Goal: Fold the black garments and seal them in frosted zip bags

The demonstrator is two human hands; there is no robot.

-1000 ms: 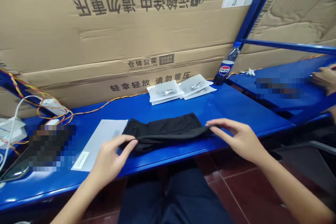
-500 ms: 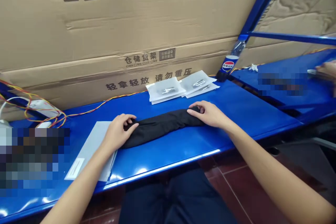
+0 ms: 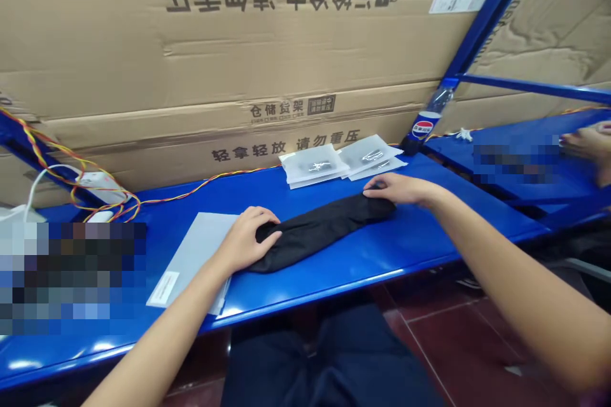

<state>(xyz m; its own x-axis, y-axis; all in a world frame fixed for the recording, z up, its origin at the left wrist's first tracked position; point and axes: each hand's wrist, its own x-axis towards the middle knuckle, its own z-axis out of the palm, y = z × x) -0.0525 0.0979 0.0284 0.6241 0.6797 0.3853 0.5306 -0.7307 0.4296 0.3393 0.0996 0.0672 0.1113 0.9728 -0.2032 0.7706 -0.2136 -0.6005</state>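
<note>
A long, narrow folded black cloth (image 3: 324, 229) lies slantwise on the blue tabletop, its right end farther from me. My left hand (image 3: 252, 238) curls over its left end, thumb on the near side and fingers on the far side. At the far right corner my right hand (image 3: 398, 189) pinches the fabric between thumb and fingers. Partly under my left forearm lies a flat frosted plastic bag (image 3: 198, 245) with a white label.
Behind the cloth are several small frosted bags (image 3: 317, 165). A cola bottle (image 3: 424, 124) leans by the blue frame post. Red and yellow wires (image 3: 191, 194) run along the cardboard (image 3: 119, 95). Another person's hand (image 3: 589, 143) is at far right.
My view has shifted, so most things sit further right. The cloth is more slanted, its right end turned away from me. My right hand has gone from resting over that end to pinching its corner.
</note>
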